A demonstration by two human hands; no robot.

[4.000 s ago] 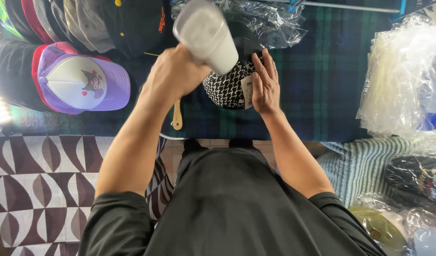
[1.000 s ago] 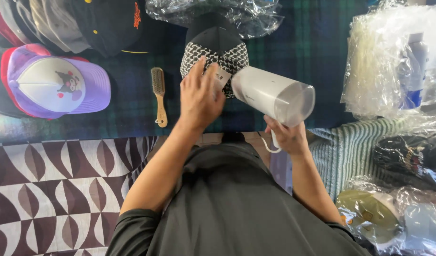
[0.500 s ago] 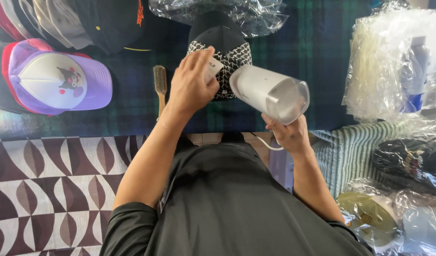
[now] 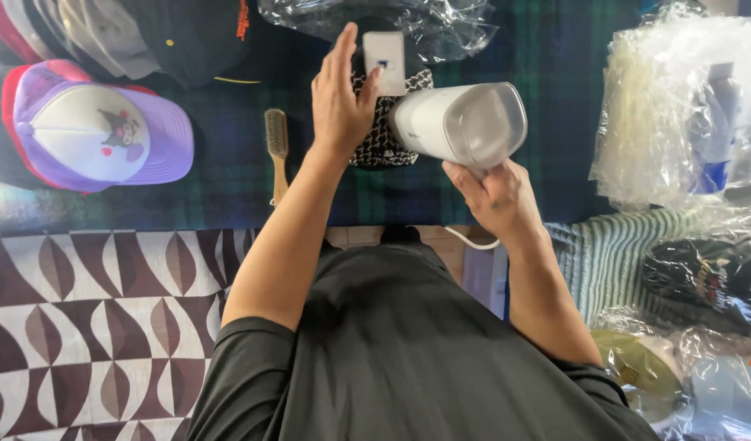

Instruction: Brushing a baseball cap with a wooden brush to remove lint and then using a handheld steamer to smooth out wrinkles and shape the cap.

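Note:
My right hand (image 4: 494, 192) grips the handle of a white handheld steamer (image 4: 461, 122), its body tilted toward the cap. A black-and-white patterned cap (image 4: 385, 135) lies on the dark plaid cloth (image 4: 555, 98) in front of me. My left hand (image 4: 339, 102) is raised over the cap with flat fingers, its thumb pressing a small white tag (image 4: 384, 61) that hangs from the cap. A white cord (image 4: 469, 238) runs down from the steamer.
A wooden brush (image 4: 276, 151) lies left of the cap. A purple-and-white cap (image 4: 98, 135) and a stack of caps (image 4: 106, 33) sit at far left. Clear plastic bags (image 4: 677, 106) pile at right and top. A patterned cloth (image 4: 90, 318) hangs below left.
My left hand has lifted off the cap and moved up, holding the white tag. The steamer has shifted slightly toward the cap; four seconds ago my left hand held it high.

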